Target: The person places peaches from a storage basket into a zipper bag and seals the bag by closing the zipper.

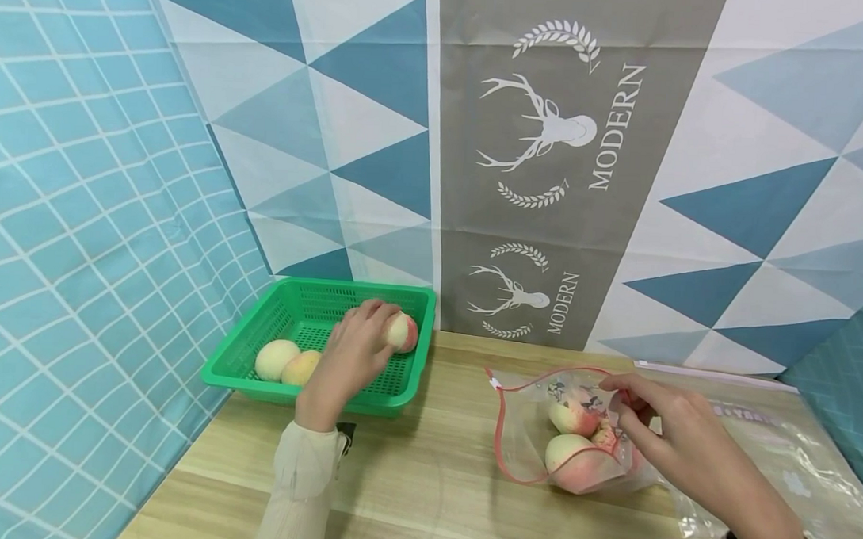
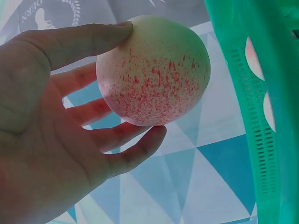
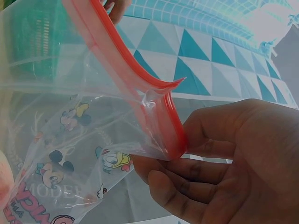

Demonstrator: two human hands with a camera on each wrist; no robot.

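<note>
Right hand [image 1: 683, 429] pinching a clear red-zipped plastic bag [image 1: 521, 439], left hand [image 1: 357, 350] holding a round pale-and-red peach [image 1: 403, 332].
On the pale wooden table [image 1: 438, 492], the bag's mouth gapes up and to the left; pale-and-red peaches [image 1: 570, 469] sit inside. The right forearm crosses a flat clear plastic sheet or bag [image 1: 789, 464]. Farther left, the held peach is over the right part of a green perforated plastic basket [image 1: 391, 401], whose rim lies between it and the bag; the left hand partly hides a yellowish peach [image 1: 301, 368] beside a pale one [image 1: 277, 360]. The held peach's red flank faces right; being round, it shows no clear long axis. A blue, white and grey patterned backdrop [image 1: 368, 140] stands behind.
</note>
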